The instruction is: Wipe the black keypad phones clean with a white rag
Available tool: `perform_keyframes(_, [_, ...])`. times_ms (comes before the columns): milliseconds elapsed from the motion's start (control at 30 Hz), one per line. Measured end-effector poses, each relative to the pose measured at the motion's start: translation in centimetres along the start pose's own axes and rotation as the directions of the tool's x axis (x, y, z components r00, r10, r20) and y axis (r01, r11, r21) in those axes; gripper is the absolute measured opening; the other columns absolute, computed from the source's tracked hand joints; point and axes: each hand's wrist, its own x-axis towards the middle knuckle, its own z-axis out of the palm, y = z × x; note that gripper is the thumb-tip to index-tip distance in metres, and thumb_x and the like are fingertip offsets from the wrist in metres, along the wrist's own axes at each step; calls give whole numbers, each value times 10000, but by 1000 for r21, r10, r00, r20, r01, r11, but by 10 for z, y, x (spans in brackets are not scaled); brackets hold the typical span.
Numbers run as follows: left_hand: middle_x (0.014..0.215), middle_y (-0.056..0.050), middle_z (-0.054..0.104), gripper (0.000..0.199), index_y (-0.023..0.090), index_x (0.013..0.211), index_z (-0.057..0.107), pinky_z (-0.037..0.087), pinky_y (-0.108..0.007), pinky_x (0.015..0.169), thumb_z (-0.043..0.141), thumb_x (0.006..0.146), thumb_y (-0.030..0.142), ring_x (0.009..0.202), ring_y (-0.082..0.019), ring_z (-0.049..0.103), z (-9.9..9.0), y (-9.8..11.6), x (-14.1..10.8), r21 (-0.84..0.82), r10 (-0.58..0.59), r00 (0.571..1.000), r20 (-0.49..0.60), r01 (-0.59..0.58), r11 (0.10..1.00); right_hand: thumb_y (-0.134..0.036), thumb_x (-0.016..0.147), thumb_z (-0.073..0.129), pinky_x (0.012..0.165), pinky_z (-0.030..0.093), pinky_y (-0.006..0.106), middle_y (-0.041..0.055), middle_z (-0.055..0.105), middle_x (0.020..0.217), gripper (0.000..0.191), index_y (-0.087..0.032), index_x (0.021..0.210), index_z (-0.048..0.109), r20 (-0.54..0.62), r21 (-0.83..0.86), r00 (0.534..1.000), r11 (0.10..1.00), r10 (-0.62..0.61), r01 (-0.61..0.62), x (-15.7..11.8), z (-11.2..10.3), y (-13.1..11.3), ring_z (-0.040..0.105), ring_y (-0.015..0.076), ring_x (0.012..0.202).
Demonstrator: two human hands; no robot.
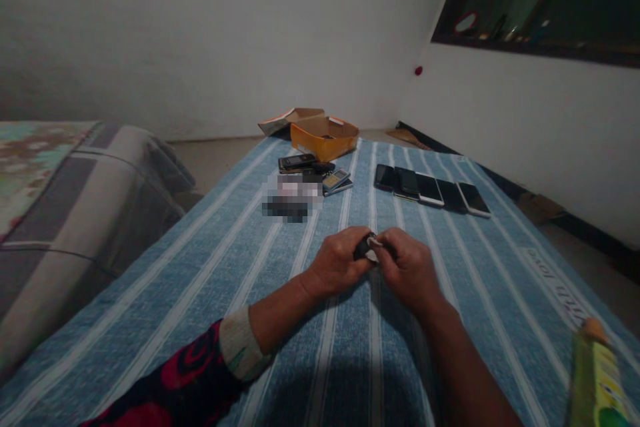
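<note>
1. Orange box (311,141), open-topped: beyond left hand (339,260).
2. Grey striped cover (117,177): well left of left hand.
3. Yellow-green item (597,380), blurred: nearer, right of right hand (413,270).
4. Dark window (555,3): high, beyond right hand.

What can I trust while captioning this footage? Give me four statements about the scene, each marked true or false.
1. The left hand holds a small dark object; the right hand pinches a pale piece. True.
2. The patterned sleeve is on the right arm. False: it is on the left arm.
3. An open orange box stands beyond the phone pile. True.
4. In the picture, the phone row lies left of the box. False: it lies to the right.
</note>
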Motion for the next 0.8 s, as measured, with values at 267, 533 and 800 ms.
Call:
perform_keyframes(267, [893, -50, 652, 252, 171, 1009, 576, 499, -303, 737, 611, 796, 300, 804, -182, 617, -1, 0, -1, 11, 14, 1000, -10, -13, 1000, -138, 830, 496, 580, 377, 245, -8, 585, 657, 146, -214, 714, 540, 70, 40, 997, 999, 21, -24, 0, -6, -1, 552, 139, 610])
perform_keyframes(533, [846, -41, 627, 164, 161, 939, 574, 497, -311, 747, 570, 787, 222, 800, -187, 604, 1, 2, -1, 18, 33, 999, 0, -33, 999, -134, 832, 477, 633, 416, 272, 22, 610, 705, 144, -211, 755, 572, -59, -46, 998, 999, -21, 18, 3, 7, 1, 577, 165, 668])
perform_keyframes(800, [898, -53, 645, 252, 163, 992, 576, 501, -314, 769, 641, 757, 227, 834, -193, 617, 1, 1, -2, 13, 42, 999, 16, -42, 999, -212, 844, 546, 659, 468, 288, 21, 647, 776, 90, -197, 867, 632, -304, 159, 933, 976, 193, -150, 6, 12, 14, 605, 159, 687])
